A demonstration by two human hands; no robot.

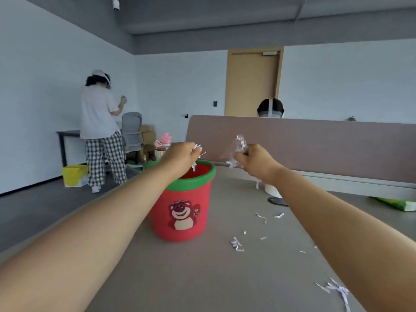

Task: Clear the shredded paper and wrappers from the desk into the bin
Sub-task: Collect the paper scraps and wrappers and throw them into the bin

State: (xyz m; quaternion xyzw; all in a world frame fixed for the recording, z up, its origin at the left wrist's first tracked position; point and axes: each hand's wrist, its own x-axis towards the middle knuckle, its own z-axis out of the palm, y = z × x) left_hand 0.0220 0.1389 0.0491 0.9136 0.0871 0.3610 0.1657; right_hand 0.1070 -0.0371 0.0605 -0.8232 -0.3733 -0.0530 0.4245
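A small bunch of shredded paper (196, 152) is gripped in the closed left hand (180, 156), which is held just above the open mouth of the red bin (182, 212) standing near the desk's left edge. The right hand (255, 162) is closed around a clear wrapper (238, 147) with a few paper strips, and is held beside the bin, not yet over it. The task is judged partly done: both handfuls remain to be dropped, and loose shreds (236, 244) are scattered across the middle of the desk (202, 278), with a further clump (337, 289) at the near right edge. A green packet (398, 204) is seen at the far right edge, under the divider panel (315, 145). Nothing is seen blocking the bin's mouth. A white, round-based object (273, 192) stands behind the right wrist.
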